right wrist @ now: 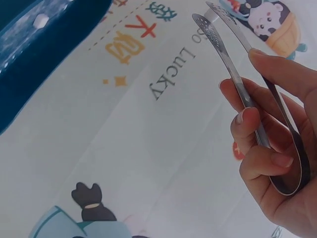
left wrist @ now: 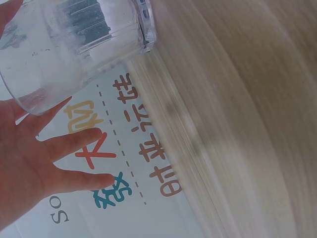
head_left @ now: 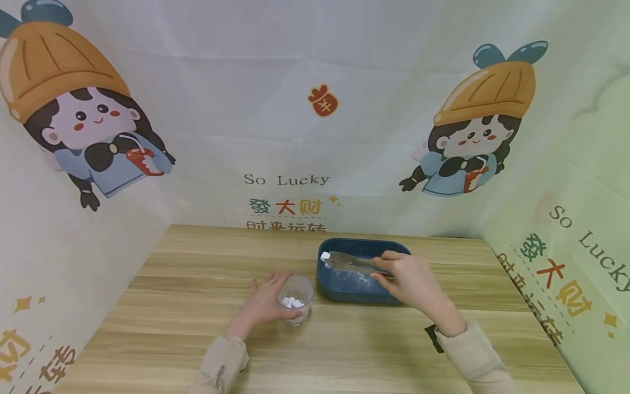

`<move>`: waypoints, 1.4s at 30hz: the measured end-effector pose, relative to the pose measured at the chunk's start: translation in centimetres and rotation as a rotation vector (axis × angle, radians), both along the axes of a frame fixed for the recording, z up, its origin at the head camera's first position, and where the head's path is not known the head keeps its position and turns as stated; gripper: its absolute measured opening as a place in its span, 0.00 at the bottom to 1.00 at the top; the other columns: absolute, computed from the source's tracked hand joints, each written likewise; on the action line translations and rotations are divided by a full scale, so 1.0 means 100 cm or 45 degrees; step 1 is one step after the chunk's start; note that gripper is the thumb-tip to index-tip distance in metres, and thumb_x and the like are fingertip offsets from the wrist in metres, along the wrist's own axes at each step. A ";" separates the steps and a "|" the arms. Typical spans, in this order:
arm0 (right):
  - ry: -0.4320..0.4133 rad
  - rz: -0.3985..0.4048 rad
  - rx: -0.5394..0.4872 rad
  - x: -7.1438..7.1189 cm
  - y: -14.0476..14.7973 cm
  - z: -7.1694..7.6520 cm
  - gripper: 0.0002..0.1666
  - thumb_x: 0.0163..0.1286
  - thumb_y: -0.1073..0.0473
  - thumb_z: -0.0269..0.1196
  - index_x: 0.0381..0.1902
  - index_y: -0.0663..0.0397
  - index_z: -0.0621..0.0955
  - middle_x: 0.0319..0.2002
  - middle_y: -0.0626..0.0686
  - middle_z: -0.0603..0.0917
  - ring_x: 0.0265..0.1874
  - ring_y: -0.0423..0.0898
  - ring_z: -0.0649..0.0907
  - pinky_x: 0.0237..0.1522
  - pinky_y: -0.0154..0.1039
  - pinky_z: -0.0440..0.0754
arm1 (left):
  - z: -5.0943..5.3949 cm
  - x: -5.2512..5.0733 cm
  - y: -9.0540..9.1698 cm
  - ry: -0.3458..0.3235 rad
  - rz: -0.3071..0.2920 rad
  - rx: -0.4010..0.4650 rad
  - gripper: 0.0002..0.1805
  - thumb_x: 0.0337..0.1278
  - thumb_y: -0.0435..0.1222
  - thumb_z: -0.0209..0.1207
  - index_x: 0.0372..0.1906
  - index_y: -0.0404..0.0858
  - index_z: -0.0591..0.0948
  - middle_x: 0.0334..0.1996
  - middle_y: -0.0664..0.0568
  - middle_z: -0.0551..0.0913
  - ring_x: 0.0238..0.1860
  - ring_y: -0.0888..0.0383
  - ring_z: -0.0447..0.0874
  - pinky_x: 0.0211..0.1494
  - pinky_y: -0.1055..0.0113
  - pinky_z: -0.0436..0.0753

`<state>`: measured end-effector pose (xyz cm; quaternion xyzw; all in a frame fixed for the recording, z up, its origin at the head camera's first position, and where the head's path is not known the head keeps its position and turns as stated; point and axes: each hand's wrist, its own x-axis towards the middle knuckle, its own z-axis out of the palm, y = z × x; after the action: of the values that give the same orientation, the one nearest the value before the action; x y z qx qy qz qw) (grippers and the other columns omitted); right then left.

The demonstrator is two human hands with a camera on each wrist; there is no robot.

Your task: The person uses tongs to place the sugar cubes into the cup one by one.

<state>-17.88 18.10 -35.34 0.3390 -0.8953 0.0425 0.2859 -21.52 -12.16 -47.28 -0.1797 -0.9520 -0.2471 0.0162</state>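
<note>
A clear cup [head_left: 304, 285] stands on the table with several small white cubes [head_left: 292, 302] at its bottom. Thumb and fingers of my left hand [head_left: 264, 302] hold it from the left; in the left wrist view some fingers spread apart beside the cup [left wrist: 37, 59]. My right hand [head_left: 412, 280] grips metal tongs [right wrist: 230, 62] by their arms, over the blue basin [head_left: 361, 297]. Pinched between the tongs' perforated tips is one white cube [right wrist: 211, 16], which shows at the basin's left side in the head view. Another white cube [right wrist: 41, 21] lies in the basin.
The wood-grain table [head_left: 177, 306] meets a printed cloth backdrop [head_left: 236, 109] at the back and both sides. The basin sits near the table's back edge, just right of the cup. White residue marks the basin's floor.
</note>
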 end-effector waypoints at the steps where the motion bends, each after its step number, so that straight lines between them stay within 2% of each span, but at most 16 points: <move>1: -0.006 0.013 -0.003 0.000 -0.003 -0.001 0.13 0.49 0.54 0.68 0.33 0.52 0.84 0.26 0.47 0.80 0.13 0.35 0.74 0.12 0.22 0.63 | 0.000 0.000 0.000 0.001 0.000 0.001 0.51 0.26 0.59 0.67 0.63 0.44 0.63 0.61 0.45 0.68 0.65 0.38 0.57 0.61 0.30 0.47; 5: -0.037 0.049 0.001 0.002 -0.014 -0.002 0.12 0.50 0.54 0.68 0.33 0.51 0.84 0.25 0.46 0.79 0.14 0.34 0.73 0.13 0.21 0.63 | 0.000 0.000 0.000 0.002 -0.002 0.007 0.52 0.26 0.58 0.68 0.63 0.43 0.63 0.61 0.45 0.68 0.65 0.38 0.57 0.61 0.30 0.46; 12: -0.059 0.080 0.028 0.003 -0.028 -0.006 0.14 0.51 0.51 0.67 0.35 0.49 0.85 0.24 0.44 0.80 0.12 0.33 0.71 0.11 0.20 0.57 | 0.001 0.001 0.000 0.003 0.004 0.007 0.52 0.25 0.58 0.68 0.63 0.43 0.63 0.61 0.45 0.68 0.65 0.38 0.57 0.61 0.30 0.46; 19: -0.046 0.110 0.046 0.002 -0.036 -0.011 0.12 0.50 0.51 0.68 0.33 0.48 0.84 0.25 0.43 0.80 0.13 0.33 0.73 0.11 0.20 0.58 | 0.000 0.000 0.000 0.002 -0.005 0.021 0.51 0.26 0.58 0.68 0.63 0.44 0.64 0.61 0.45 0.69 0.65 0.37 0.57 0.60 0.29 0.46; 33: -0.099 0.134 0.077 0.000 -0.042 -0.021 0.12 0.51 0.51 0.67 0.34 0.49 0.84 0.24 0.43 0.79 0.14 0.34 0.72 0.12 0.21 0.58 | 0.001 0.000 0.000 0.004 -0.003 -0.010 0.52 0.26 0.58 0.68 0.63 0.44 0.63 0.62 0.44 0.67 0.65 0.38 0.57 0.60 0.30 0.45; 42: -0.112 0.130 0.078 0.001 -0.041 -0.021 0.12 0.51 0.52 0.67 0.34 0.49 0.84 0.23 0.43 0.78 0.13 0.34 0.70 0.12 0.20 0.55 | 0.001 0.000 0.000 0.001 0.002 -0.014 0.52 0.26 0.59 0.67 0.64 0.44 0.62 0.62 0.45 0.67 0.65 0.39 0.57 0.61 0.30 0.46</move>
<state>-17.77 13.95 -37.42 0.3904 -0.8895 0.0445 0.2333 -21.50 -12.13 -47.19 -0.1790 -0.9535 -0.2418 0.0156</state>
